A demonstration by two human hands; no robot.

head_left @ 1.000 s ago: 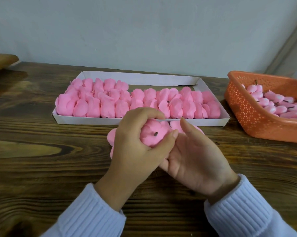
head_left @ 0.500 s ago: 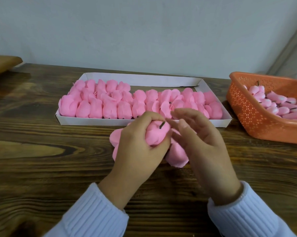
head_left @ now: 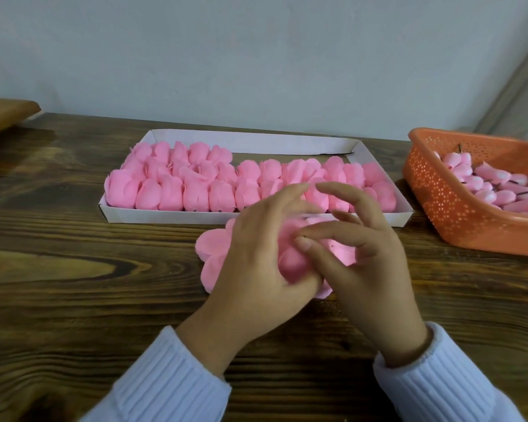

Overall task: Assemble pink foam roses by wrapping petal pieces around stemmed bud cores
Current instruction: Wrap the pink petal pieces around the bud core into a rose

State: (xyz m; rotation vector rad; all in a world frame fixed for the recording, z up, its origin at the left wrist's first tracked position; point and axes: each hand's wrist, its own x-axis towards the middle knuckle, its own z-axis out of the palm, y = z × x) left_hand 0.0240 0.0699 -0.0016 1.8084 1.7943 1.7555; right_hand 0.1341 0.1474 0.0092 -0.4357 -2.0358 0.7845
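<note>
Pink foam rose (head_left: 293, 264) sits gripped in the curled left hand (head_left: 256, 269) at the bench (head_left: 74, 284); the right hand (head_left: 369, 269) pinches its petal, other fingers splayed.

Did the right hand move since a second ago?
Yes. The right hand moved away from the person, over the foam rose: its fingers, earlier short of the white tray's front wall, now overlap it.

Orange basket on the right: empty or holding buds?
Holding buds: pink buds with dark stems lie heaped inside the orange basket. How full, cannot tell; the frame cuts its right side.
</note>
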